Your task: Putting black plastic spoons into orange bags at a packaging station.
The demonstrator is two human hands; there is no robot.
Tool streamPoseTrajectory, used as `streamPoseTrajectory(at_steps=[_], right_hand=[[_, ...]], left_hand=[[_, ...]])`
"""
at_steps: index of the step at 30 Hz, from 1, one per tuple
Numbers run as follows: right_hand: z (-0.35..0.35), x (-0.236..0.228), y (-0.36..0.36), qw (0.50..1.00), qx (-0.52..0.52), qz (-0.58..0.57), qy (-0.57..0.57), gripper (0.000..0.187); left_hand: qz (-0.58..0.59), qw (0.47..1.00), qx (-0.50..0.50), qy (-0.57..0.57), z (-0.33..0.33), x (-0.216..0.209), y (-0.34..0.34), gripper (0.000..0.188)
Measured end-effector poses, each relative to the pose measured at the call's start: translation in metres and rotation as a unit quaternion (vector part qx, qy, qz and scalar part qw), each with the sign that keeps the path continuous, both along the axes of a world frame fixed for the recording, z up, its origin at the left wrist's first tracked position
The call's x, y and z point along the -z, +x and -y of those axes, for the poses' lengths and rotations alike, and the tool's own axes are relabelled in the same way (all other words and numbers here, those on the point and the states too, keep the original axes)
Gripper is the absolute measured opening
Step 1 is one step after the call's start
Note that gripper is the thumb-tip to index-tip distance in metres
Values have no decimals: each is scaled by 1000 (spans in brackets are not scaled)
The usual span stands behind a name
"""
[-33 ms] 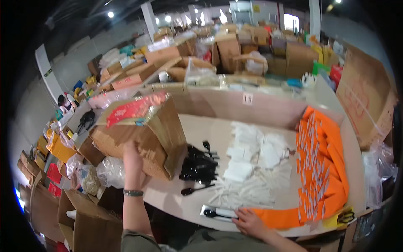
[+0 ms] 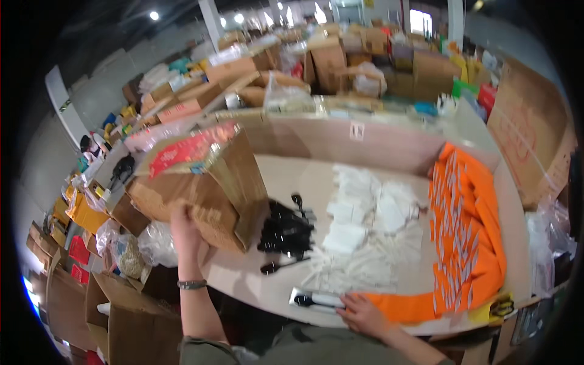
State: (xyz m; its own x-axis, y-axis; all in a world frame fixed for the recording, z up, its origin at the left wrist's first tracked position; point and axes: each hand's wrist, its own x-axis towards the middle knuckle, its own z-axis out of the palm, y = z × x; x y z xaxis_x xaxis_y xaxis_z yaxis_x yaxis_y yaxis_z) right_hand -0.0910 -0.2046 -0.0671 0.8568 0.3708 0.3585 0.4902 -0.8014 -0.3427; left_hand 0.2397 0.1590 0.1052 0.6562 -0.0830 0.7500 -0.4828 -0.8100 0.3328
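Note:
My left hand (image 2: 187, 226) is against the near side of a cardboard box (image 2: 228, 201) on the left of the table; its fingers are partly hidden there. At the front edge, my right hand (image 2: 363, 312) has its fingers closed on the end of a small cutlery packet (image 2: 317, 300), which shows a black spoon and a white strip. From under that hand an orange strip of packets (image 2: 467, 243) runs right and piles up in folds. Black plastic spoons (image 2: 285, 228) lie beside the box. Folded white napkins (image 2: 348, 234) and thin white sticks (image 2: 359, 267) spread over the middle.
A low wall (image 2: 304, 139) rims the table's far side. Yellow-handled scissors (image 2: 502, 308) lie at the front right corner. An open carton (image 2: 131, 316) stands below on the left, near clear plastic bags (image 2: 159, 243). Stacked cartons (image 2: 328, 67) fill the background.
The whole view has shifted slightly. Both hands, the box and the packet keep their places relative to each other.

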Motion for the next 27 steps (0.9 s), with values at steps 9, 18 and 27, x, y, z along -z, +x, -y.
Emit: streamPoseTrajectory(at_steps=[9,18,27], right_hand=[[5,-25,10,995,48,-78,24,43],[-2,-18,0,995,53,-85,-29,42],[-17,-32,2,987,117,-110,15,55]], left_hand=[[-473,818,257,-205,1,116,-153,15],[-647,704,292,12,66,126,-126,13],[-363,909,139,154,144,122,-193,49]])
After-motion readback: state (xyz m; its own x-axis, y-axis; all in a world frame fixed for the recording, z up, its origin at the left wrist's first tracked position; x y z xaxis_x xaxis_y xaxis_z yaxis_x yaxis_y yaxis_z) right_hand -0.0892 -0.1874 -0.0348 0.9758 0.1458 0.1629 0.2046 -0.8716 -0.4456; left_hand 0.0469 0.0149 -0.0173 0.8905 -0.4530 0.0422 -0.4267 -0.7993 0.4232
